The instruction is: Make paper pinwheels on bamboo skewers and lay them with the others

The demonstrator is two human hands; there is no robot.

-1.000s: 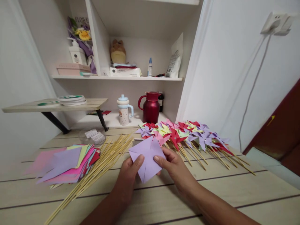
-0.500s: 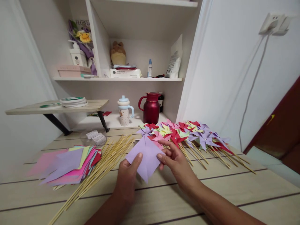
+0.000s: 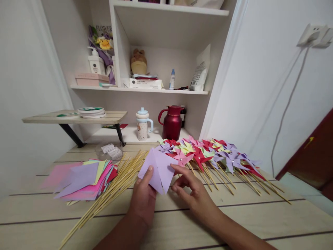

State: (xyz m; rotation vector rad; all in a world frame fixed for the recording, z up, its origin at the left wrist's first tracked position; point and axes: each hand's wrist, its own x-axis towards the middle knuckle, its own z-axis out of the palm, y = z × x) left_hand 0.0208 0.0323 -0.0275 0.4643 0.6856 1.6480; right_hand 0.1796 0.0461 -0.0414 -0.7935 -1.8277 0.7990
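Note:
A lilac paper square [image 3: 159, 167], creased along its diagonals, is held above the wooden table [image 3: 166, 218]. My left hand [image 3: 144, 196] pinches its lower left part, thumb on top. My right hand [image 3: 192, 192] has its index finger on the paper's right edge, the other fingers curled loosely below it. A bundle of thin bamboo sticks [image 3: 114, 185] lies just left of my hands. Finished paper pinwheels on sticks [image 3: 208, 154] in red, pink, yellow and lilac lie fanned out to the right.
A stack of coloured paper squares [image 3: 83, 178] lies at the left. A small clear container [image 3: 109, 151] sits behind the sticks. At the back stand a red jug [image 3: 171, 122], a spouted cup [image 3: 142, 124], a low shelf board [image 3: 75, 117] and wall shelves [image 3: 140, 89]. A wall is on the right.
The lilac paper has tilted and folded more upright in my left hand. My right hand has loosened its hold and slid down to the paper's right edge. The view has shifted slightly.

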